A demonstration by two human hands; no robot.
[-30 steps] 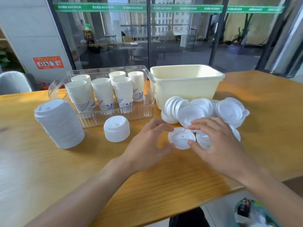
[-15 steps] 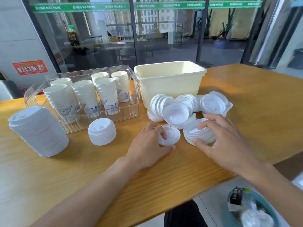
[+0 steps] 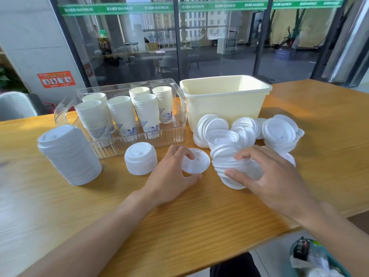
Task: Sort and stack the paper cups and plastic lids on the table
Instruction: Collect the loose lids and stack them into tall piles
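Note:
My left hand (image 3: 172, 175) pinches a single white lid (image 3: 196, 161) between thumb and fingers, tilted just above the table. My right hand (image 3: 265, 176) grips a tilted bundle of nested lids (image 3: 233, 166) at the front of a loose pile of white lids (image 3: 249, 130). A short lid stack (image 3: 140, 157) stands left of my left hand. A tall leaning lid stack (image 3: 68, 154) stands at the far left. Several stacks of paper cups (image 3: 123, 114) fill a clear plastic bin (image 3: 171, 134).
A cream plastic tub (image 3: 225, 104) stands behind the lid pile, right of the clear bin. The wooden table (image 3: 179, 226) ends close to my body. A basket with odds and ends (image 3: 317, 258) sits on the floor at lower right. Glass walls rise behind the table.
My left hand has taken hold of the single lid and lifted its edge. My right hand closed round the bundle of lids. The camera swung slightly.

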